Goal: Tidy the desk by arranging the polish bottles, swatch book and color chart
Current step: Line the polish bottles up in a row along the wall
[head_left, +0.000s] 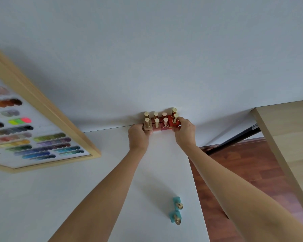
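Several pink and red polish bottles (162, 122) with gold caps stand in two tight rows at the far edge of the white desk (77, 198), against the wall. My left hand (137, 137) presses the left end of the group and my right hand (184, 131) presses the right end, squeezing the rows between them. Two teal polish bottles (176, 211) with gold caps stand apart near the desk's right edge, closer to me. A wood-framed color chart (38, 137) with rows of color swatches lies at the left. No swatch book is in view.
The desk ends at its right edge, where reddish wooden floor (243, 168) shows below. A second light-wood table (287, 137) stands at the right, with a black leg or bar (234, 140) under it. The white wall (147, 58) rises directly behind the bottles.
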`<state>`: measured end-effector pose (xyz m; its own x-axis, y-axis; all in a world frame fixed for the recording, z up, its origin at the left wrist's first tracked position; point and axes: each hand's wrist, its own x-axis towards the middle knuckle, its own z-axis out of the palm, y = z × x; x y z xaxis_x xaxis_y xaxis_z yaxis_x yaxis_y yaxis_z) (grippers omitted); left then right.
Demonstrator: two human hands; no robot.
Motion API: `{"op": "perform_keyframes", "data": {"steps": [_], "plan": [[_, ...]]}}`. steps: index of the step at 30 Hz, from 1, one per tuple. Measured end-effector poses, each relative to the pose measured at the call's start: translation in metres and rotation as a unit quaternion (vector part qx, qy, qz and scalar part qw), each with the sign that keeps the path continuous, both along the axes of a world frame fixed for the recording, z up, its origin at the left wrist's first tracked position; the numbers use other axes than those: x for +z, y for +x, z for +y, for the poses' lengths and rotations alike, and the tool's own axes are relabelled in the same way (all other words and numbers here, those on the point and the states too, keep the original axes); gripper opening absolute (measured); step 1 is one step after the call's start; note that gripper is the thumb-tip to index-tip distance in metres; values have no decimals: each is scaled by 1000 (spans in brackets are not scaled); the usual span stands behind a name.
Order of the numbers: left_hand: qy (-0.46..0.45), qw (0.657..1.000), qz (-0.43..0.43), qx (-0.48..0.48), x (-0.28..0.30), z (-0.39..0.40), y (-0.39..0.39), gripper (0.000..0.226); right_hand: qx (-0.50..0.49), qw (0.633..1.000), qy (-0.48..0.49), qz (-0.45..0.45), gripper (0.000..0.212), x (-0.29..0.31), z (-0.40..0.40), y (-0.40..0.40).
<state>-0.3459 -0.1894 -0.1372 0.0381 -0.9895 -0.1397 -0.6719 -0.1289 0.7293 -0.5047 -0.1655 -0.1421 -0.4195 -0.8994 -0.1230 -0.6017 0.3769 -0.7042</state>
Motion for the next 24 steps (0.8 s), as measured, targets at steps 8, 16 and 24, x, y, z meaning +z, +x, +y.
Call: {"op": "perform_keyframes", "data": {"steps": [8, 16, 24], "plan": [[-3, 1000, -8, -11, -4, -3, 0, 10, 6, 1000, 6, -5, 10, -9, -1, -4], [51, 999, -11, -2, -3, -3, -5, 37, 47, 997, 58, -25, 23, 4, 10, -3], [112, 992, -57, 3, 6, 1, -1, 49, 82, 989, 117, -39, 66, 24, 42, -13]]}}
